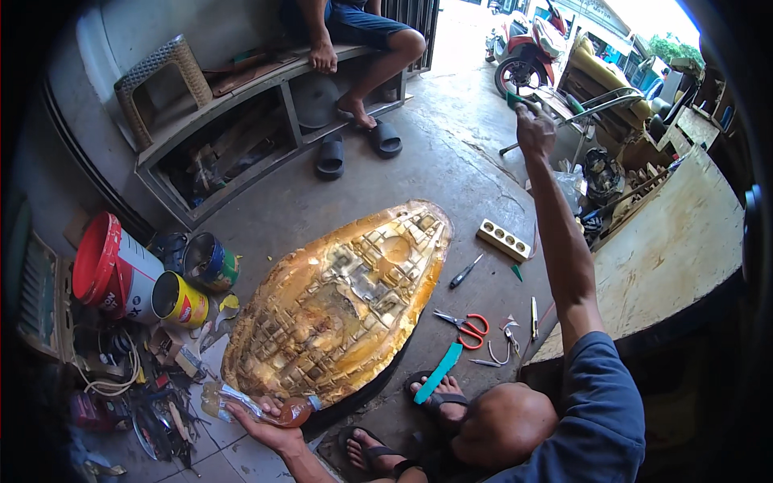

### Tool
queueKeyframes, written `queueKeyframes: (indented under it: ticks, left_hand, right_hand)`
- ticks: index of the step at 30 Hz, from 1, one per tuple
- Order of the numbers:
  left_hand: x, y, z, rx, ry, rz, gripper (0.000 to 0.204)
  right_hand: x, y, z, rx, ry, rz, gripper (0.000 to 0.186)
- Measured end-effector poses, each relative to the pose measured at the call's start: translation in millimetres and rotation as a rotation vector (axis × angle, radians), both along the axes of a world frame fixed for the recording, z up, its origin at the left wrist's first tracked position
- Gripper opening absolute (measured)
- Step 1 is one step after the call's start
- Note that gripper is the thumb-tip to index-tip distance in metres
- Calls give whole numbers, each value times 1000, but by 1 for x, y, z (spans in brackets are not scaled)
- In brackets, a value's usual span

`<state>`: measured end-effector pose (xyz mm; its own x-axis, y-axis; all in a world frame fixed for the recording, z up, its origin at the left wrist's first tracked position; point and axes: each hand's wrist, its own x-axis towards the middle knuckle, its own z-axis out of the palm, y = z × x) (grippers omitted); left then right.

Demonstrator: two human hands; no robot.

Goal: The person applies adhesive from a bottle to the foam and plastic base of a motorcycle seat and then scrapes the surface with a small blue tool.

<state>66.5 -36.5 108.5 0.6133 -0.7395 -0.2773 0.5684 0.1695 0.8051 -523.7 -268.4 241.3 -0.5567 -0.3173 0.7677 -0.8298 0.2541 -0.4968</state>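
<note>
Grey concrete floor (471, 181) surrounds the amber, ribbed seat shell (338, 298), changing to pale tiles (219, 431) by the shell's near left end. Beyond the shell, along the wall, runs a low, open-fronted counter (254, 105), where a second person (358, 24) sits; a pale, scuffed board (668, 249) spreads well to the shell's right, and a red motorcycle (527, 56) stands far beyond its narrow end. Left of the shell is a red-and-white bucket (133, 270); to its right lie a socket strip (503, 240) and red-handled scissors (471, 326). At the shell's near left edge, the left hand (270, 431) curls around a plastic bottle (298, 410) part filled with brownish liquid; whether bottle and shell touch cannot be told. Raised well beyond the shell's right side, the right hand (537, 133) is closed on a small green piece (513, 100), mostly covered by the fist and too small to identify. The upper edge cuts off the second person's head. Inside the counter, the contents are dim, and the jumble of tools (153, 410) left of the shell fades into the dark rim.
</note>
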Motion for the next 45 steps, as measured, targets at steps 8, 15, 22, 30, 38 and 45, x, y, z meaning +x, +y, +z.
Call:
queueKeyframes:
  ticks: [8,15,22,30,38,45]
  left_hand:
    - [-11,-1,6,2,7,-27,56]
    - [5,-36,8,-176,220,-55,46]
    - [7,-32,37,-297,59,-106,50]
    - [-36,-39,19,-321,-59,-112,44]
    - [-13,-7,-14,-134,63,-139,40]
    - [-4,-7,-12,-114,78,-120,41]
  right_hand:
    - [-23,-12,40,221,66,52,42]
    - [218,124,-71,458,-904,945,38]
    - [373,198,-158,849,-1711,1196,27]
    - [368,195,-138,907,-1729,1273,17]
    - [211,138,-187,661,-805,800,32]
    - [217,147,-234,1103,-189,793,28]
